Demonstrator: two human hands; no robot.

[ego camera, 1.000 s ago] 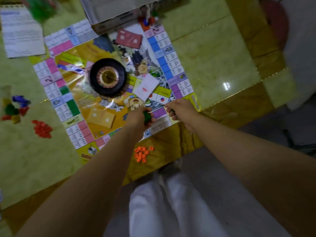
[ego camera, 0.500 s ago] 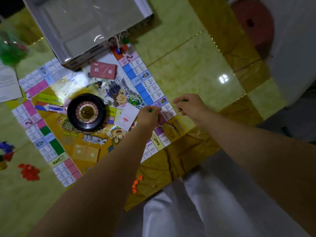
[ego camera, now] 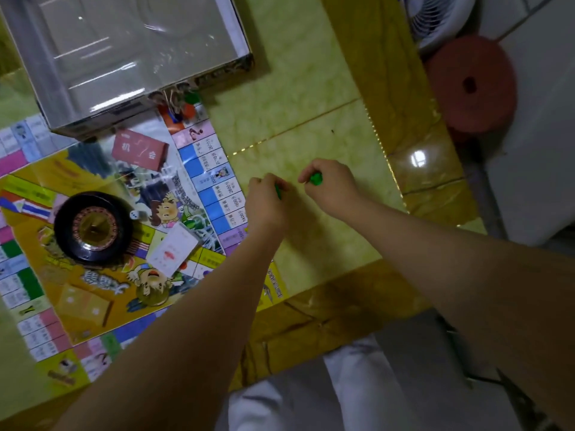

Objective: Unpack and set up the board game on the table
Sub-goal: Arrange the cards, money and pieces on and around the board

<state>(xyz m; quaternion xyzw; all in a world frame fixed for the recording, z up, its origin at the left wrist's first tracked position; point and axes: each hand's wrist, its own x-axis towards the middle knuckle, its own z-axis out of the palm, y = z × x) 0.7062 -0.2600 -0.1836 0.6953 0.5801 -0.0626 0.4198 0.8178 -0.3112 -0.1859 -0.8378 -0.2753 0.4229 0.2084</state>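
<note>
The left grip point(ego camera: 267, 200) and the right grip point(ego camera: 333, 188) are hovering close together over the counter point(ego camera: 295, 104), just right of the board point(ego camera: 40, 174). The left grip is pinching a green piece point(ego camera: 278, 191), and the right grip is curling round a second green piece point(ego camera: 315, 178). On the board a pink square point(ego camera: 194, 133) is showing "?". The blue squares point(ego camera: 214, 185) beside the left grip are carrying Chinese names with prices, one of them seemingly 2800. The red deck point(ego camera: 140, 149) is bearing white characters too blurred to read. A roulette wheel point(ego camera: 91, 228) is sitting mid-board.

cam: single head-worn view | from: above the person's own forearms | facing: forward, steeply down | range: close | covers: glossy green-and-yellow marbled tabletop point(ego camera: 295, 73), colourful printed game board point(ego camera: 62, 172) at left
</note>
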